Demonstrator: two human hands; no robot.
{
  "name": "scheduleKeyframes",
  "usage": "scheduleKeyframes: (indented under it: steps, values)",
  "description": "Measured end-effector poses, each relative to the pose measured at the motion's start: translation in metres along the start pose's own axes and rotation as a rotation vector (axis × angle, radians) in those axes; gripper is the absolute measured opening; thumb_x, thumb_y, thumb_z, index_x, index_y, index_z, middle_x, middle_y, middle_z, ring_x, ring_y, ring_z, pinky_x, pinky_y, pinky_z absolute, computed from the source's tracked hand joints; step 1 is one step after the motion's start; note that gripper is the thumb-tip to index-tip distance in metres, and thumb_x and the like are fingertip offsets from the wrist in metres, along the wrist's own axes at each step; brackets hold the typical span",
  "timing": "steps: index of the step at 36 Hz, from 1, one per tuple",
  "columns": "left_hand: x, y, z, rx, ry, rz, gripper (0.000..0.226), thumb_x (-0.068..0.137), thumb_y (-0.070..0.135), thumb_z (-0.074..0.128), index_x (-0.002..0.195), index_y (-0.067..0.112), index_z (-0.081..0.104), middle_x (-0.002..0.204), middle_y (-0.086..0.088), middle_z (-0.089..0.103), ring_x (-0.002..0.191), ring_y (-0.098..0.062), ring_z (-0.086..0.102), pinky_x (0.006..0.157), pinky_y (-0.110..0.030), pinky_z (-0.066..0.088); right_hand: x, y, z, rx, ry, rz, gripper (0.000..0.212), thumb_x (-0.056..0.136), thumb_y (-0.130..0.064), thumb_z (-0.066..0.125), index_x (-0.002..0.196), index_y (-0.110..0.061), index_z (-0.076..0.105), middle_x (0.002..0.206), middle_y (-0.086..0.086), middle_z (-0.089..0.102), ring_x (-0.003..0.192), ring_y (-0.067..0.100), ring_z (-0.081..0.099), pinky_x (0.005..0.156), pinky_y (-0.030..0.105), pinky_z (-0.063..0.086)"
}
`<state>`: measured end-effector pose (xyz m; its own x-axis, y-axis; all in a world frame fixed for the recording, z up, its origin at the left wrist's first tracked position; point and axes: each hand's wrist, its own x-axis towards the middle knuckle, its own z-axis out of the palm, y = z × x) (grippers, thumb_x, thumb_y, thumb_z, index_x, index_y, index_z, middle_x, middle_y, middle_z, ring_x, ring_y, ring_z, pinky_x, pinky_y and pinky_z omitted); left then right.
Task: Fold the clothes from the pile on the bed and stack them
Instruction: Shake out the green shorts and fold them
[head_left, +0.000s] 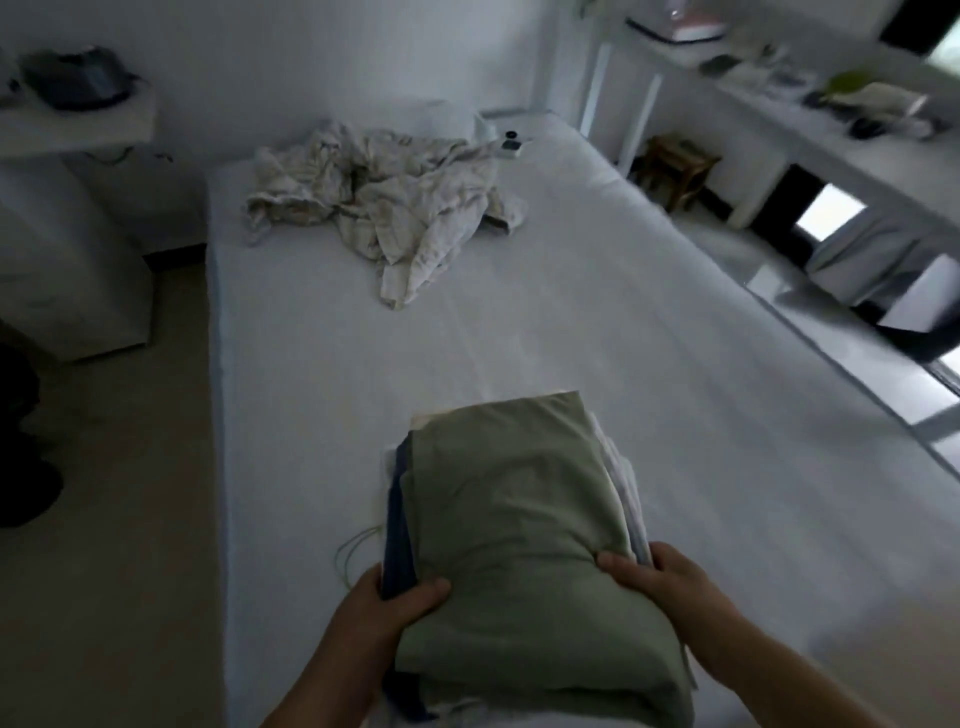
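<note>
I have the stack of folded clothes (519, 530) between my two hands at the near end of the bed (649, 338). My left hand (400, 603) grips the stack's near left corner, thumb lying on top of the green piece and the fingers tucked out of sight beneath. My right hand (670, 582) grips the near right corner the same way, thumb pressed on top and fingers wrapped round the side. The top of the stack is a sage-green garment (514, 509); a dark blue layer (397, 519) shows along its left edge and white layers (623, 483) along its right. A thin cord (353, 551) loops out on the sheet just left of the stack. Whether the stack rests on the bed or is lifted off it I cannot tell.

Well apart, at the far end of the bed, lies the crumpled pile of pale clothes (384, 202), unfolded. Just right of that pile sit two small objects (511, 143), too blurred to name. A desk (831, 119) with clutter runs along the right wall.
</note>
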<state>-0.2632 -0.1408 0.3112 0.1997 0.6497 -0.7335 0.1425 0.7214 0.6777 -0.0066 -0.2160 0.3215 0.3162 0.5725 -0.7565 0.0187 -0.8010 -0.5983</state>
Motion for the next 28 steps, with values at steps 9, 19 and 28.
scheduleKeyframes:
  steps: [9,19,28]
  values:
    - [-0.077,0.009,0.106,0.192,-0.255,0.083,0.060,0.036,0.035,0.084,0.090,0.020,0.061,0.083,-0.003,0.074,0.076,-0.024,0.071,0.059,-0.028,0.054,-0.119,0.083,-0.092,0.329,0.226,-0.054,0.083,0.035,-0.055,0.078,0.102,-0.008,0.062,0.097,0.014,0.070,0.092,0.031,0.065,0.087,0.045,0.052]
    - [-0.116,-0.050,0.276,0.407,-0.463,-0.010,0.065,0.050,0.025,0.088,0.107,0.012,0.059,0.101,-0.011,0.070,0.089,-0.027,0.068,0.071,-0.033,0.055,-0.175,0.225,-0.203,0.554,0.427,0.114,0.087,0.032,-0.054,0.076,0.103,-0.006,0.061,0.102,0.017,0.066,0.093,0.034,0.063,0.089,0.050,0.050]
    - [-0.137,-0.096,0.446,0.497,-0.542,-0.032,0.049,0.059,0.026,0.076,0.103,0.012,0.058,0.094,-0.008,0.070,0.081,-0.021,0.068,0.055,-0.023,0.053,-0.197,0.309,-0.338,0.598,0.492,0.154,0.076,0.058,-0.052,0.072,0.118,-0.010,0.052,0.113,0.012,0.060,0.097,0.028,0.059,0.084,0.039,0.049]
